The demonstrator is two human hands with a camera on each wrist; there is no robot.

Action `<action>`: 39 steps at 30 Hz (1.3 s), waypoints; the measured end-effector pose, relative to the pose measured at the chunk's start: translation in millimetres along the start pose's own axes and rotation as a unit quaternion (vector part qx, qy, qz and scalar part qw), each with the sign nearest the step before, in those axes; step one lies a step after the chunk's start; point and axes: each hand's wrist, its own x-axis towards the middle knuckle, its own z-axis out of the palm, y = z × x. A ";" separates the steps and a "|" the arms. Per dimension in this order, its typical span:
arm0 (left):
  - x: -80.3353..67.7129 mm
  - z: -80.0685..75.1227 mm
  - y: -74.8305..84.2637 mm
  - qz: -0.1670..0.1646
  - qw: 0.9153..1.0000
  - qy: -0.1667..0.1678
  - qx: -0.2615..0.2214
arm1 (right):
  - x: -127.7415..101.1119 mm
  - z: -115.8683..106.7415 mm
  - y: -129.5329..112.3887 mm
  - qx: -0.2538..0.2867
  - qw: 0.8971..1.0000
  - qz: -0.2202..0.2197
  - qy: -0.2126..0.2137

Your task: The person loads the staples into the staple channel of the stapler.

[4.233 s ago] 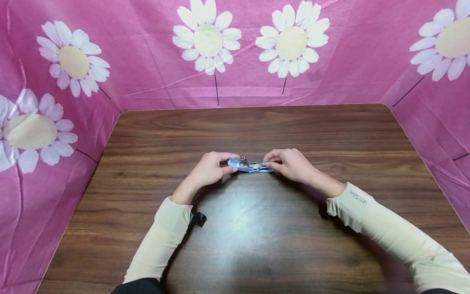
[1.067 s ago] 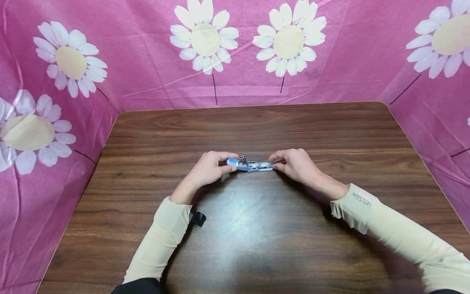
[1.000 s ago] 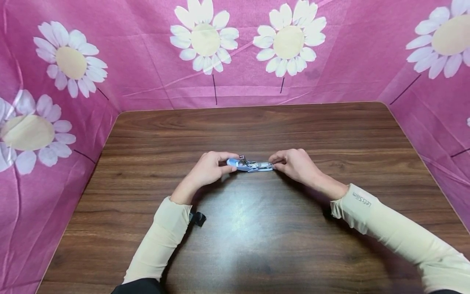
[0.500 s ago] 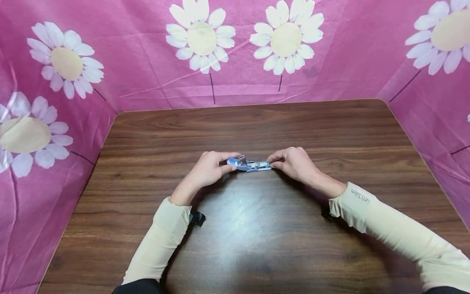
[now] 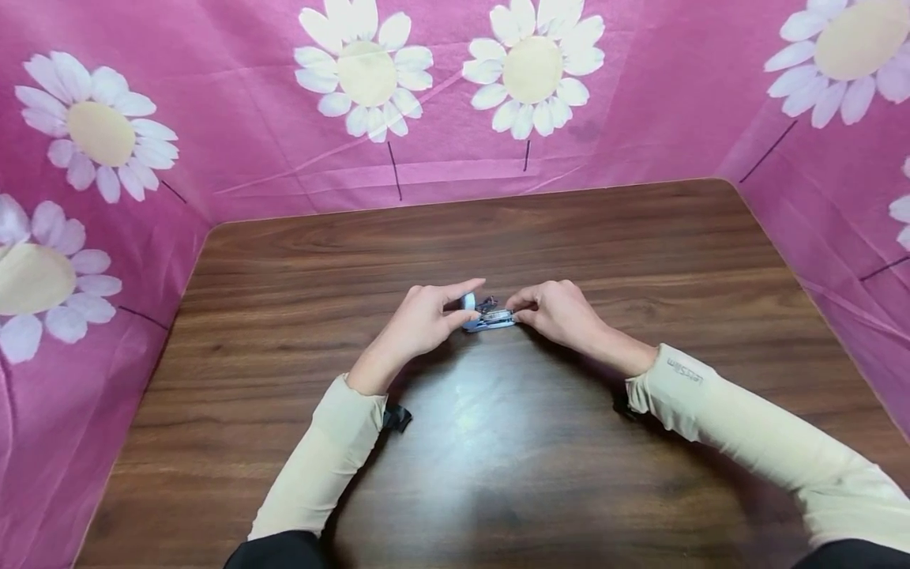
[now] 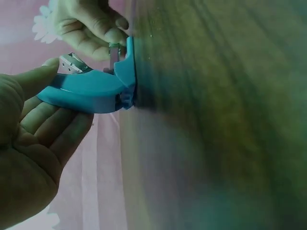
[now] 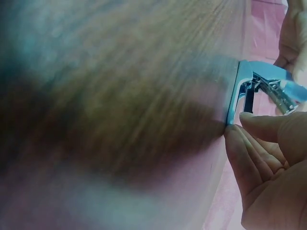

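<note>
A small blue stapler (image 5: 490,322) sits opened up on the table, its base lying along the wood. The top cover (image 6: 88,91) stands raised at the hinge, and a metal piece (image 7: 278,93) sticks out from inside it. My left hand (image 5: 426,320) grips that cover, thumb on one side and fingers on the other. At the opposite end, my right hand (image 5: 565,312) pinches the tip of the base, the thumb (image 7: 261,125) at the end of the dark staple track (image 7: 248,99). The fingers hide the very tip.
The brown wood-grain table (image 5: 498,450) reaches back to a pink cloth (image 5: 249,118) printed with white daisies, which hangs along the back and both sides. A black strap piece (image 5: 398,419) shows at the left wrist.
The stapler's cover has swung from lying nearly flat to standing up, with my left hand moving right along with it. My right hand still holds the base end, slightly further left in view.
</note>
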 end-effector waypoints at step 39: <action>34.5 27.6 33.2 0.016 0.977 -0.098 0.190 | -0.8 3.7 -2.6 -0.047 0.999 -0.021 -0.007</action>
